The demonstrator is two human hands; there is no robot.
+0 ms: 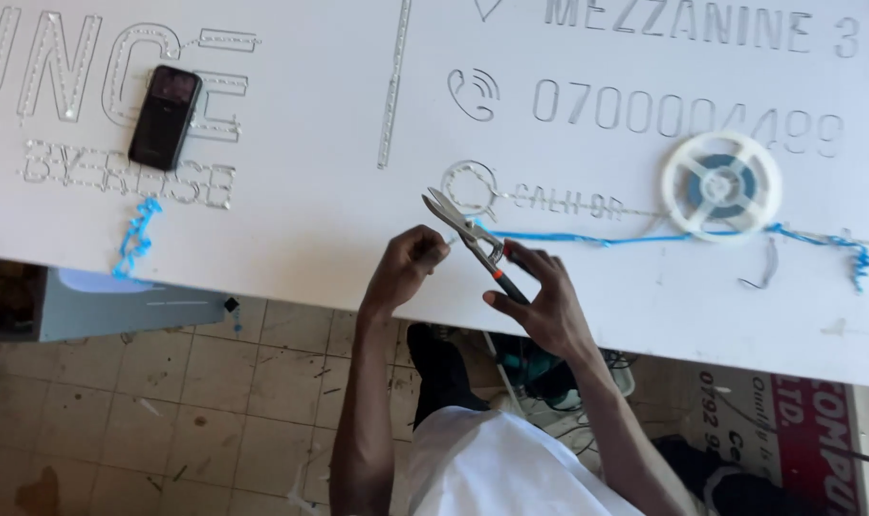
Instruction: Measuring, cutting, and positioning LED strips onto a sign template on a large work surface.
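Item 1. Snips [468, 234]: metal blades, dark grips with an orange band. Held over the near edge of the white sign board [310, 201], blades parted and pointing up-left toward a cut-out ring in the board.

Item 2. Right hand [540, 301]: fingers wrapped round the snips' grips, thumb on top. Closed upon the tool, not spread.

Item 3. Left hand [406, 268]: fingertips pressed together just beside the blades, pinching what appears to be the end of the blue strip; the pinch itself is too small to make out clearly.

Item 4. Blue strip [587, 239]: thin, runs along the board from the blades rightward, passing under the white reel [719, 184] and ending in a loose curl at the far right.

Item 5. Handling note, as a judgement: a clean cut wants the strip held taut and seated well back between the blades, with the pinching fingertips kept off the cutting line, and the blades square across the strip.

Item 6. Black phone [165, 117]: flat on the board, upper left, well apart from both hands.

Item 7. Second blue scrap [138, 237]: twisted, lying near the board's near edge, below the phone.

Item 8. Tiled floor [167, 411]: below the board, littered with small offcuts.
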